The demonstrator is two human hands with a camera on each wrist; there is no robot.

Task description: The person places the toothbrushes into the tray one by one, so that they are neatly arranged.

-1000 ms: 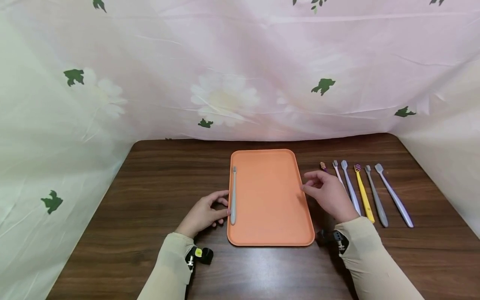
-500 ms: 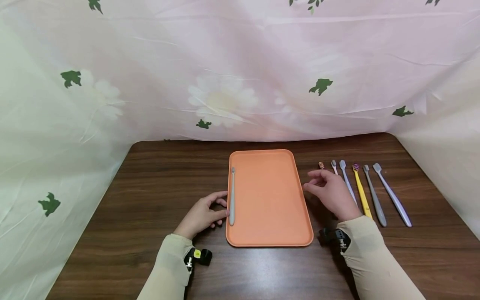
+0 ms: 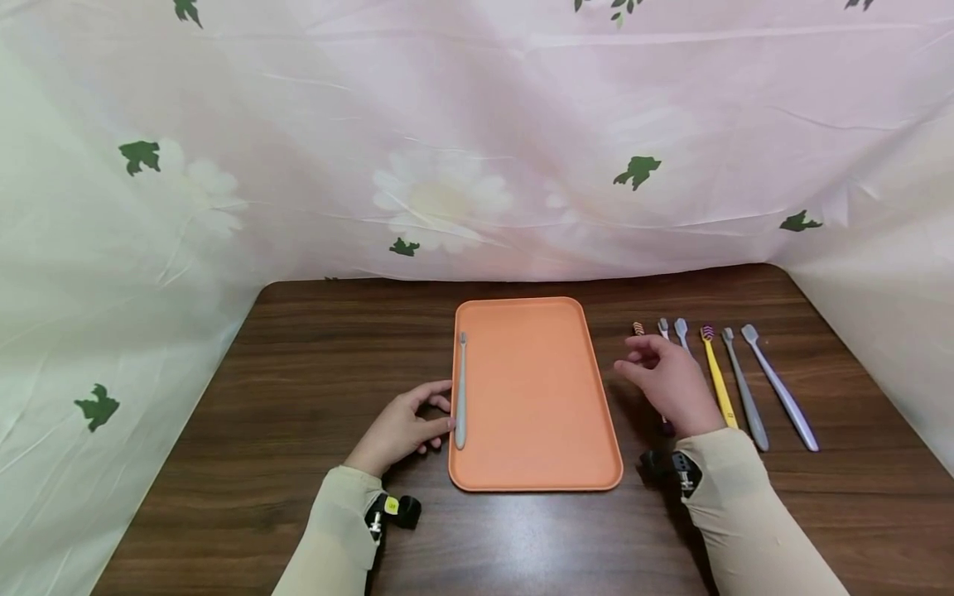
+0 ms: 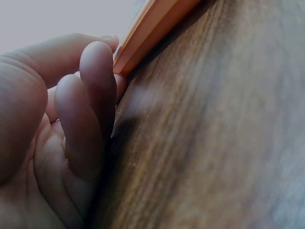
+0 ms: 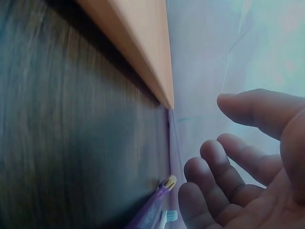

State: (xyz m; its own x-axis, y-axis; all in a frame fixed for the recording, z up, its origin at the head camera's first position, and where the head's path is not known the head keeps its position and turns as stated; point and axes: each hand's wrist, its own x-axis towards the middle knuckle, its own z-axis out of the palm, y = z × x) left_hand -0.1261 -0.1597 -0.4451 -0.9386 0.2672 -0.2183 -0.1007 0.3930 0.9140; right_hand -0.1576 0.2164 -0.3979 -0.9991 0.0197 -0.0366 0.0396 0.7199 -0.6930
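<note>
An orange tray lies on the table in the head view, with a grey-green toothbrush along its left side. My left hand is at the tray's left edge, thumb and a finger pinching the rim. To the right of the tray, my right hand hovers with loosely bent fingers, apart from the tray and holding nothing. Beneath it lies a purple toothbrush, mostly hidden in the head view. Beside that are a pale toothbrush and a light blue toothbrush, both partly covered by the hand.
Farther right, a yellow toothbrush, a grey toothbrush and a lavender toothbrush lie in a row on the dark wooden table. A flowered cloth hangs behind the table and along its sides.
My right hand has moved right, away from the tray's right edge to above the leftmost toothbrushes of the row. The left hand stays at the tray's edge.
</note>
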